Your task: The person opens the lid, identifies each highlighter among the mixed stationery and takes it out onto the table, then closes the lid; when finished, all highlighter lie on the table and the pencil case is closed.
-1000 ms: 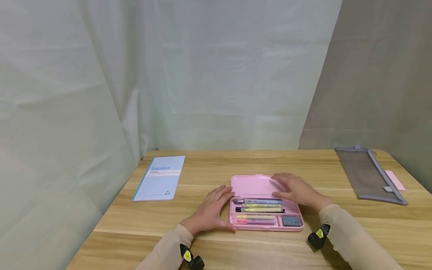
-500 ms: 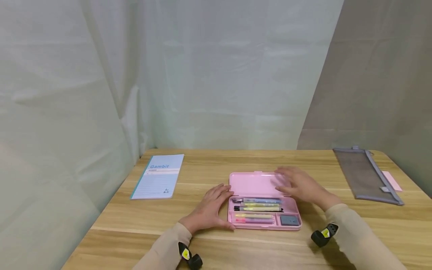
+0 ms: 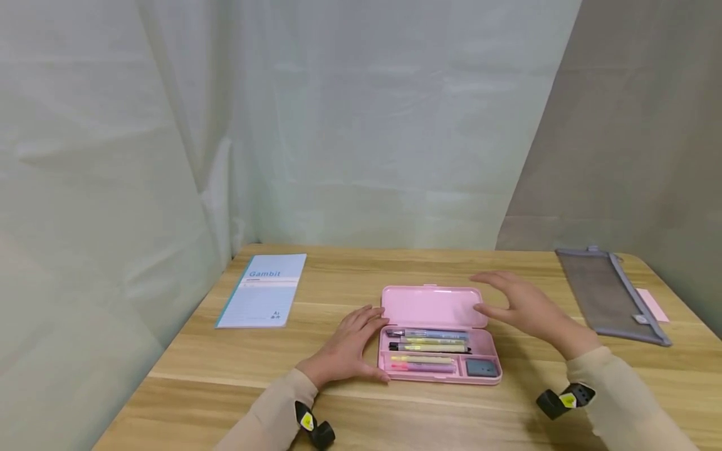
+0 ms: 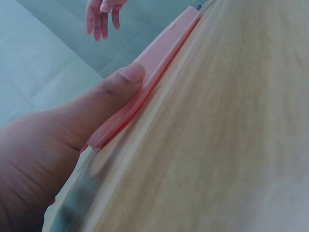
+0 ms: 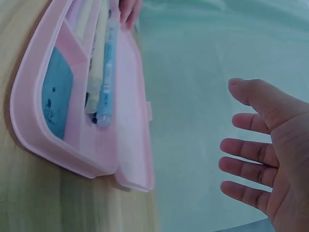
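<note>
A pink pencil case lies unfolded on the table, its lid laid back on the far side. Inside are several pens and highlighters and a dark blue-grey block in the right corner compartment. My left hand rests against the case's left end with fingers spread; in the left wrist view its thumb presses on the front side. My right hand hovers just right of the lid, apart from it and holding nothing, its fingers spread in the right wrist view.
A light blue Gambit notebook lies at the far left of the wooden table. At the far right is a grey mesh zip pouch, with a pink slip beside it. Pale curtains hang behind.
My right hand has let go of the lid's right edge and moved away to the right. The lid stays laid back. My left hand keeps its place at the case.
</note>
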The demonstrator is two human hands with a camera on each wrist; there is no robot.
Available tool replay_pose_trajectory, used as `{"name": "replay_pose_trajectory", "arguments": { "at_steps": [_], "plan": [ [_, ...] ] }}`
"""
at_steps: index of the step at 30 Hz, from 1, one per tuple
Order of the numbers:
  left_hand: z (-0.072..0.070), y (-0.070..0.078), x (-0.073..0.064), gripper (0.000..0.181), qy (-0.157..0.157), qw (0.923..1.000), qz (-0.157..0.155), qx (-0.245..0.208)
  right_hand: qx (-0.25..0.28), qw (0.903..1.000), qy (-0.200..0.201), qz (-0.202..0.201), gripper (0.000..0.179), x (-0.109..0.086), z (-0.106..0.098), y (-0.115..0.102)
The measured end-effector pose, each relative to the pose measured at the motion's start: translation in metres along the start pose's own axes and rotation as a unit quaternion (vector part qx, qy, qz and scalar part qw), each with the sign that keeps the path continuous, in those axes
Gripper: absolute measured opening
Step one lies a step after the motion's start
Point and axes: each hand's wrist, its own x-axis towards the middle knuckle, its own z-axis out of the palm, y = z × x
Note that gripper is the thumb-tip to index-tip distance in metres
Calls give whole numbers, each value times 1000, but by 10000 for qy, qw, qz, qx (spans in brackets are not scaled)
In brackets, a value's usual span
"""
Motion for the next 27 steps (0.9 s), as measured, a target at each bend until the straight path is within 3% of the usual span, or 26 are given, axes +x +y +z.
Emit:
{"name": "replay_pose_trajectory", "arguments": {
  "at_steps": [9, 20, 23, 27],
  "plan": [
    [-1, 1, -1, 104, 1, 10000, -1, -54, -138, 9968, 448, -641, 40, -12, -4, -8],
    [-2, 1, 0, 102, -47, 10000, 4, -67, -159, 9847, 979, -1432, 41, -29, 13, -14],
    [-1, 1, 0, 102, -42, 10000, 4, -44, -99, 9833, 1024, -1500, 39, -31, 20, -15],
    [-2, 1, 0, 103, -43, 10000, -12, -63, 4, 9879, 845, -1304, 36, -35, 29, -18]
  ]
}}
